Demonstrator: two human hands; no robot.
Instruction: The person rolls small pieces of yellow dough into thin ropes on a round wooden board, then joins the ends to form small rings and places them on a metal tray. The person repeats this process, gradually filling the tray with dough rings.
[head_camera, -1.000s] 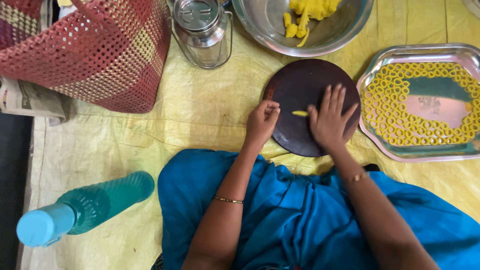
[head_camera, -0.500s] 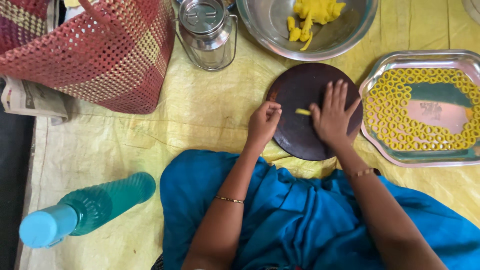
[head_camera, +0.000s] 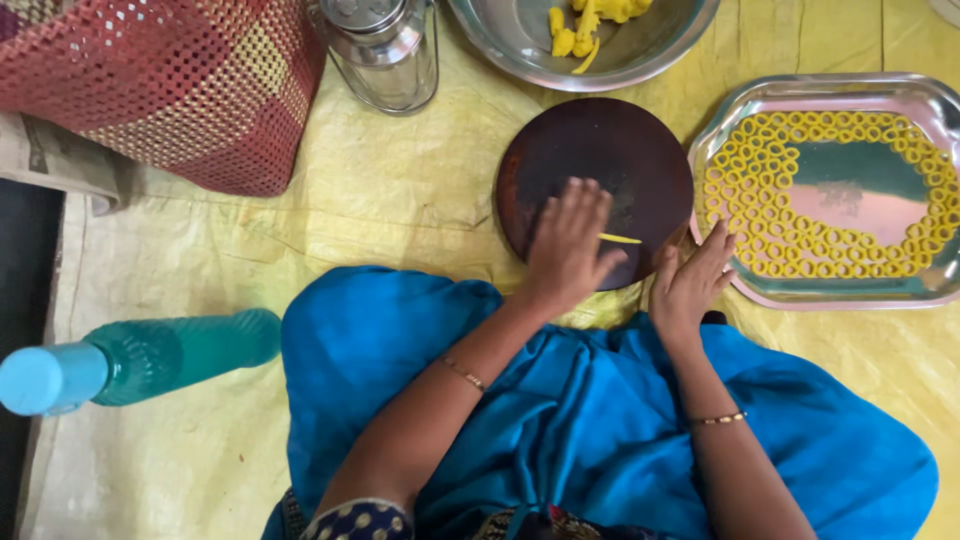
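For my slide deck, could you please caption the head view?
Left hand rolls a thin yellow dough strip on a round dark board; right hand rests beside a steel tray of dough rings.

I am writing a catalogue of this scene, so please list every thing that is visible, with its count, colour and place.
Round board: one, dark brown, centre, on the sheet.
Dough strip: one, yellow, thin, on the board's near part.
Tray: one, steel, right of the board.
Dough rings: many, yellow, along the tray's sides.
Bowl: one, steel, top, holding yellow dough lumps.
Jar: one, clear with metal lid, left of the bowl.
Basket: one, red woven, top left.
Bottle: one, teal, lying at left.
Sheet: one, yellow, under everything.
Blue cloth: over the lap.
Left hand: flat on the board, beside the strip.
Right hand: at the board's edge, near the tray.
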